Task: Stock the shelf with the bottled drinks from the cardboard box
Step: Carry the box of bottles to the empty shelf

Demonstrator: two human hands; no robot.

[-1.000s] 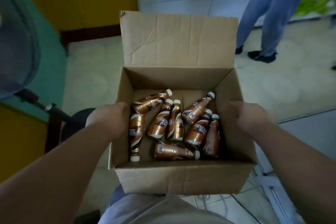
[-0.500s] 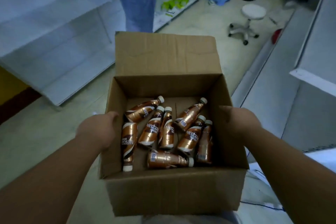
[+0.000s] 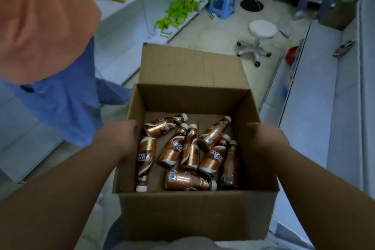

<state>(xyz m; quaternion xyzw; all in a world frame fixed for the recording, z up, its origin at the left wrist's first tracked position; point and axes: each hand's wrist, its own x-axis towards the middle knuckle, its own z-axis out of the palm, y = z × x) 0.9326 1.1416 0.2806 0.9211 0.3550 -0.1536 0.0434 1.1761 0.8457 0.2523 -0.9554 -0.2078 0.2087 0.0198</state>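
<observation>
I carry an open cardboard box in front of my body, its far flap standing up. Several copper-brown bottled coffee drinks with white caps lie loose on its bottom. My left hand grips the box's left wall, fingers curled over the rim. On the opposite wall my right hand holds the same way. White shop shelves run along the right side, close to the box.
A person in an orange top and blue jeans stands close at my left. More white shelves with green packets line the left. A white wheeled stool and a blue plastic stool stand in the aisle ahead.
My view has swung rightward into the aisle while I carry the box. The person in jeans now stands very close at my left. Both hands keep their grip.
</observation>
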